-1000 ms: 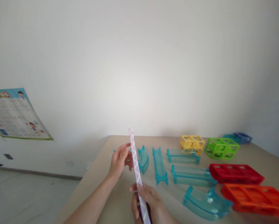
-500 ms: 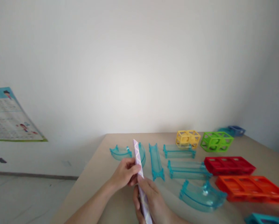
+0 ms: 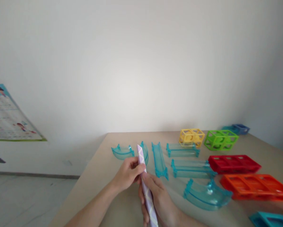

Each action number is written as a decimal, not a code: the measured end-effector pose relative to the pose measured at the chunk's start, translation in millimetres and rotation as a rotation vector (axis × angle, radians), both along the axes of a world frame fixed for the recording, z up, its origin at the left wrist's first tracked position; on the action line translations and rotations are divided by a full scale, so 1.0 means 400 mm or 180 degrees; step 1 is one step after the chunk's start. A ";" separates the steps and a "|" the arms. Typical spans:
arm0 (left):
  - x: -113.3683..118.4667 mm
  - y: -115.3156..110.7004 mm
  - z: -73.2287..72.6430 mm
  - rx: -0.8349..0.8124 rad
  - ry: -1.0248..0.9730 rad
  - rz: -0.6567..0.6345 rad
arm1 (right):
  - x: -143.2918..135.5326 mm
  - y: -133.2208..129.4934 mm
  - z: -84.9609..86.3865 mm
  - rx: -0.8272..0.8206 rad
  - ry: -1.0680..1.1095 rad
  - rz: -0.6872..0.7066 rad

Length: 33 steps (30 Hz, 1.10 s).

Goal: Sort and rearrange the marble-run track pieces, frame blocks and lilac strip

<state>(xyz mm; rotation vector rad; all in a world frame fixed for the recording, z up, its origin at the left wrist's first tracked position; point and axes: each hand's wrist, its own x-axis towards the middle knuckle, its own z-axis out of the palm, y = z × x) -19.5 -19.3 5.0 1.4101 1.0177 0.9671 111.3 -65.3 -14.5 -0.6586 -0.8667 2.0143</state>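
A narrow purple strip with a pale crisscross pattern stands tilted in front of me, its pointed top leaning slightly left. My left hand pinches it near the upper part, thumb across its face. Just below, my right hand is closed round its lower length, the thumb close to my left thumb. Behind the strip lie clear teal track pieces: a curved one at the left, another curve partly covered by the strip, and a straight one to the right.
Further right are more teal tracks, a curved track, yellow and green cube frames, red and orange frames, and a teal piece at the table's near right. A wall stands behind the table.
The strip and both hands have shifted slightly right, and the strip's top sits a little lower. The view has tilted slightly, so the table objects appear higher.
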 end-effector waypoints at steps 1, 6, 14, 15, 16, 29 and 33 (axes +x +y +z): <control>-0.003 -0.003 0.001 0.0102 0.0013 -0.0055 | 0.000 -0.001 -0.002 0.0009 0.0053 0.0057; -0.033 -0.014 0.016 0.0751 0.0500 -0.0507 | 0.008 0.009 -0.012 -0.0322 0.0193 0.0386; -0.056 -0.030 0.057 0.2356 0.1386 -0.0649 | 0.040 0.033 0.019 -0.1266 0.0166 0.1464; -0.054 -0.031 0.057 0.2441 0.1433 -0.0616 | 0.037 0.032 0.018 -0.1247 0.0168 0.1445; -0.050 -0.032 0.056 0.2480 0.1476 -0.0579 | 0.033 0.029 0.016 -0.1205 0.0152 0.1370; -0.051 -0.037 0.035 0.2792 0.1856 -0.0815 | 0.047 0.056 0.021 -0.1223 0.0363 0.1521; -0.048 -0.037 0.033 0.2722 0.1544 -0.0685 | 0.042 0.066 0.009 -0.1213 0.0669 0.1727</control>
